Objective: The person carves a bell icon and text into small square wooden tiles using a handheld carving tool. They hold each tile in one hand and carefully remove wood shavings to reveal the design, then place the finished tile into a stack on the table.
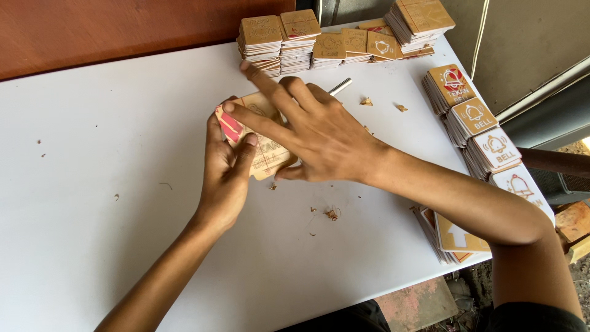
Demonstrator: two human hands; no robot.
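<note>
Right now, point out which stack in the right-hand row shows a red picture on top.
The stack farthest from the person, at the top end of the right-hand row. Its top plate bears a red emblem; the other stacks below it show only white bell pictures.

Stacks of square signs (344, 43) line the white table (92, 184) edges, beside scattered shavings (332, 214).

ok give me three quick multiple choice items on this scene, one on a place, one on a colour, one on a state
1. Where is the metal rod?
A. on the table beyond the right hand
B. on the floor
C. in the left hand

2. What colour is the table?
A. green
B. white
C. black

3. How is the plaque being handled?
A. lying untouched
B. stacked on a pile
C. gripped by the left hand, right hand spread over it

Answers: 1 A, it lies past the knuckles; 2 B, the top is plainly white; 3 C, both hands touch it.
</note>
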